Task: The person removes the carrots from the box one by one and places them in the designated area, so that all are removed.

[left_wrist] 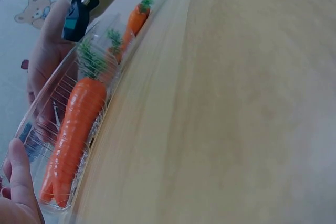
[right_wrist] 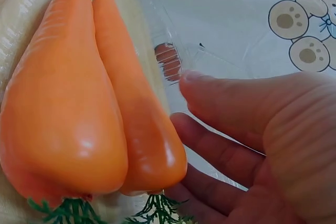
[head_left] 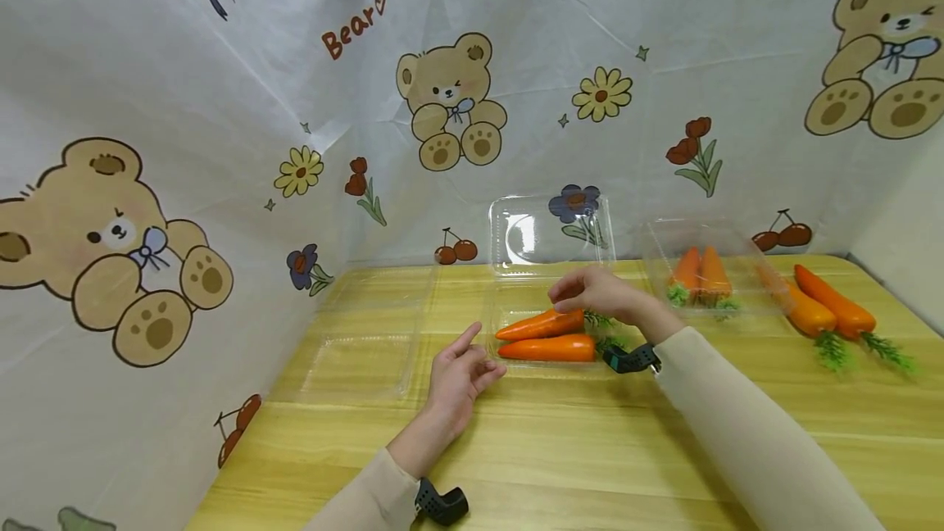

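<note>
Two orange carrots with green tops, the front carrot [head_left: 549, 348] and the rear carrot [head_left: 542, 323], lie side by side in a clear plastic box [head_left: 546, 369] whose hinged lid [head_left: 509, 256] stands raised at the back. My left hand [head_left: 455, 383] is at the box's left end, fingers loosely spread; in the left wrist view its thumb [left_wrist: 21, 174] lies against the rim. Over the rear carrot's leafy end is my right hand [head_left: 601, 295]. The right wrist view shows its thumb apart from the fingers, which reach beside the carrot's thick end; whether they touch it, I cannot tell.
To the right, another clear box [head_left: 664, 236] contains two carrots [head_left: 714, 273]. Beside it, two loose carrots [head_left: 841, 301] lie on the wooden table [head_left: 560, 441]. At the left stands a further clear box [head_left: 357, 363]. A bear-print sheet [head_left: 413, 220] hangs behind.
</note>
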`<state>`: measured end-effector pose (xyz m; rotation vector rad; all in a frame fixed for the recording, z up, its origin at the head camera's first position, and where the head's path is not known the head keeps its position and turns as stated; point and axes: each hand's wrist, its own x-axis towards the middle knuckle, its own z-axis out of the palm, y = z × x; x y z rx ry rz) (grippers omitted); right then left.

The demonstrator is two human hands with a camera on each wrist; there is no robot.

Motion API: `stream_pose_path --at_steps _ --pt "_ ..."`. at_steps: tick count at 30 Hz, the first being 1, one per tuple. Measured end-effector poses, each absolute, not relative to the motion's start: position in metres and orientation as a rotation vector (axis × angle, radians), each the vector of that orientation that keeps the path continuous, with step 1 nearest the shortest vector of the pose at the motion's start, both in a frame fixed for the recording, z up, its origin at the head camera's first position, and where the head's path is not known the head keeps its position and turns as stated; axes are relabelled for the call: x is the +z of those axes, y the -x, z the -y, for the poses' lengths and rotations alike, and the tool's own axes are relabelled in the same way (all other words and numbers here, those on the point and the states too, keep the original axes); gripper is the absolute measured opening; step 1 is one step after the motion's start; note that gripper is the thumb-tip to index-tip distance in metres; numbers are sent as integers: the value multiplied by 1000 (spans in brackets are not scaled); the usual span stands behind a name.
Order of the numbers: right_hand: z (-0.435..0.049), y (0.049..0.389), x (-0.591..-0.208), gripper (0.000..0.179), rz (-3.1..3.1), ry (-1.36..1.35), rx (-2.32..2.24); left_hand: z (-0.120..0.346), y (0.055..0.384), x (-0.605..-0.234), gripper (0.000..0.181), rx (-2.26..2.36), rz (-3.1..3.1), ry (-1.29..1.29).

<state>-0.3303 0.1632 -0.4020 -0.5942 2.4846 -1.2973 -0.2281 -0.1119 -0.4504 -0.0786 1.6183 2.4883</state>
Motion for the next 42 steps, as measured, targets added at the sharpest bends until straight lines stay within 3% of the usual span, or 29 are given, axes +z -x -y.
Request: stream_pose_path --at_steps 42 --pt "-155 338 -403 35 -2499 655 -999 112 229 -451 59 2481 -1609 58"
